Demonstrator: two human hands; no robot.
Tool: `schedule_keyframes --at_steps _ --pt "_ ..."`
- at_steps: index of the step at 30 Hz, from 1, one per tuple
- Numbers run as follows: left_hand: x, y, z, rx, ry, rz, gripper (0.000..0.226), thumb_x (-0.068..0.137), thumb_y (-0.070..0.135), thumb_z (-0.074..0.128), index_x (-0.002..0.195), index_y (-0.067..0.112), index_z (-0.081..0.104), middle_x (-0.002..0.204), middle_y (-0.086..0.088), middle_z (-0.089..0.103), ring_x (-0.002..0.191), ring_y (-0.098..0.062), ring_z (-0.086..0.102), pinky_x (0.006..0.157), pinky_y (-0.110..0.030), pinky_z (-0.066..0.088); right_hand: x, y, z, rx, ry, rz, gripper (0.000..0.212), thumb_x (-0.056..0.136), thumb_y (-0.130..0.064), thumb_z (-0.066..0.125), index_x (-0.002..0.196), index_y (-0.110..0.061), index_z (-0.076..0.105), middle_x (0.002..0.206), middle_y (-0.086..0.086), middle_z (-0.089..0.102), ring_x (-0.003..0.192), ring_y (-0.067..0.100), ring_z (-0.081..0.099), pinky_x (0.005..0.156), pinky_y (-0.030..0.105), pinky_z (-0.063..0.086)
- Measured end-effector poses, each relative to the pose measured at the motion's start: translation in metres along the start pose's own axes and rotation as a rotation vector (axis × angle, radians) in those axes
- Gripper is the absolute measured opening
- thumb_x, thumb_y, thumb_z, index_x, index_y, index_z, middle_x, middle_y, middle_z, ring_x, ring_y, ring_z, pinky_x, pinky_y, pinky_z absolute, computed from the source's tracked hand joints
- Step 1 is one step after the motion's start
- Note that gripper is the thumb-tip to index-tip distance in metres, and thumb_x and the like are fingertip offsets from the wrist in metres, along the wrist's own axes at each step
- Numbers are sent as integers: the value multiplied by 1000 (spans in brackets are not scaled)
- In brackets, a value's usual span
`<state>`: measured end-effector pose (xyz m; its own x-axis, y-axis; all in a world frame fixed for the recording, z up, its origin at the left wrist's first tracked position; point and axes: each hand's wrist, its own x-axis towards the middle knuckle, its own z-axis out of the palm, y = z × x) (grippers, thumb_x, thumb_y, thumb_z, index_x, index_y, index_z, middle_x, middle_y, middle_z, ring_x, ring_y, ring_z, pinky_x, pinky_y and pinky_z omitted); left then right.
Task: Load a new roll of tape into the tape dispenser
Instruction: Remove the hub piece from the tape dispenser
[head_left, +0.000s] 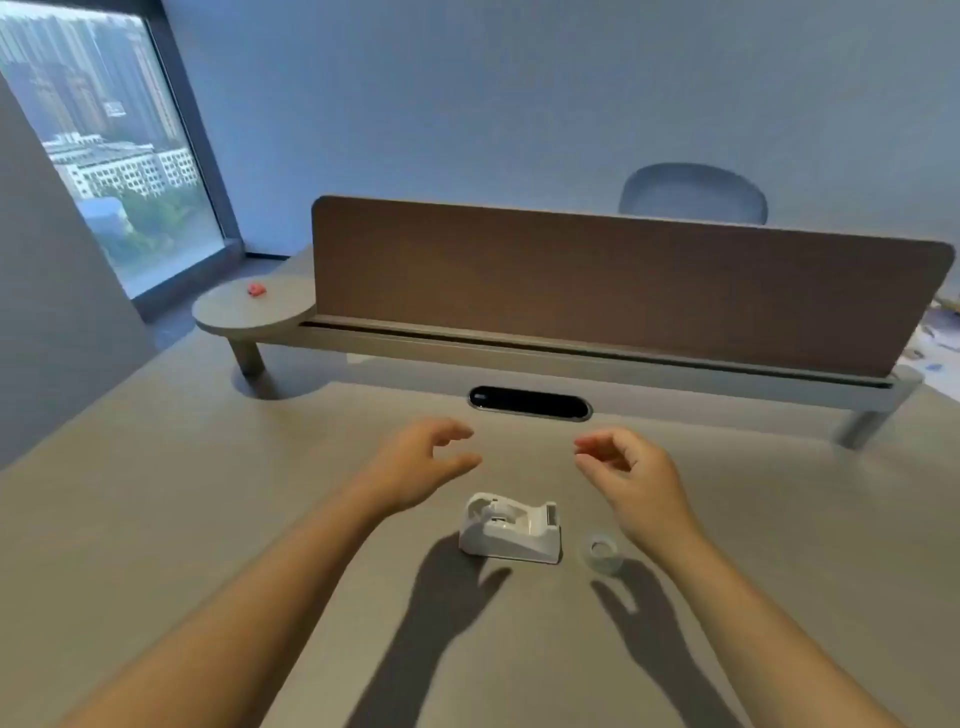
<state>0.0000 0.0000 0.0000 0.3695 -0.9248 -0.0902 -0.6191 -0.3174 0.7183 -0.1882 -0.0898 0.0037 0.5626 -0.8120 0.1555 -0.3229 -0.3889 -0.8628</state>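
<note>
Both hands, left hand (415, 470) and right hand (631, 475), hover spread and empty above the white tape dispenser (511, 527); grasp the clear tape roll (602, 552) at its three o'clock by its rim.

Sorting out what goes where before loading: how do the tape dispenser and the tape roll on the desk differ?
The tape dispenser is opaque white; the tape roll is clear, nearly see-through. The dispenser is a long block with an open cradle, the roll a small ring lying flat. The dispenser is the larger, and sits left of the roll. Both rest on the desk, apart from each other, with neither hand touching them.
</note>
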Motion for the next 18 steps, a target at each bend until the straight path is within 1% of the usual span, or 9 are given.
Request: schedule_keyframes --at_steps 3,7,8,10,12,13,16,17,18 --pt "10 -31 20 52 -58 -72 45 83 30 54 125 16 47 138 -5 48 126 -20 42 107 -36 33 8 27 28 -55 -32 74 15 84 -5 56 98 -8 59 90 0 57 84 12 53 70 19 41" --pt "18 -63 49 73 -150 -123 55 82 28 57 131 15 38 143 -5 42 129 -20 40 106 -31 31 10 66 66 -206 -63 144 24 84 -14 56 108 -13 54 98 1 58 102 24 50 87 38 43" --pt "20 -68 55 51 -159 -123 58 81 27 58 133 15 36 144 -6 40 129 -20 40 104 -29 31 11 73 72 -241 -68 134 24 84 -16 56 108 -15 54 103 3 59 104 25 49 87 38 41" --pt "26 -76 65 38 -182 -129 65 79 26 61 135 15 31 145 -7 38 130 -20 39 103 -27 31 14 84 84 -307 -90 135 21 85 -19 55 106 -16 55 110 2 60 107 23 44 81 30 30" --pt "29 -80 72 24 -172 -114 71 76 28 64 137 17 28 146 -7 37 130 -20 38 104 -28 29 16 88 90 -363 -105 98 18 85 -22 55 103 -17 56 111 1 60 109 22 41 76 23 18" --pt "31 -82 74 6 -163 -107 73 75 29 65 137 18 28 145 -6 37 130 -20 38 105 -28 29 18 91 92 -379 -113 86 17 84 -24 55 100 -19 56 110 2 60 109 22 40 73 22 15" --pt "38 -88 80 -52 -142 -70 70 73 26 68 134 20 34 141 -5 43 127 -20 42 105 -30 31 23 100 98 -353 -112 125 9 81 -27 57 91 -26 58 108 4 59 112 26 39 69 20 16" --pt "40 -89 81 -68 -135 -59 66 73 23 68 132 20 38 139 -4 47 124 -20 45 104 -31 33 24 102 99 -323 -110 148 7 82 -24 58 88 -28 58 108 5 58 112 27 38 70 16 19" --pt "42 -91 82 -84 -123 -50 63 73 21 67 130 21 41 136 -4 50 121 -20 48 102 -30 36 24 104 100 -305 -104 151 8 82 -22 59 86 -28 59 107 6 58 112 27 38 71 7 19"
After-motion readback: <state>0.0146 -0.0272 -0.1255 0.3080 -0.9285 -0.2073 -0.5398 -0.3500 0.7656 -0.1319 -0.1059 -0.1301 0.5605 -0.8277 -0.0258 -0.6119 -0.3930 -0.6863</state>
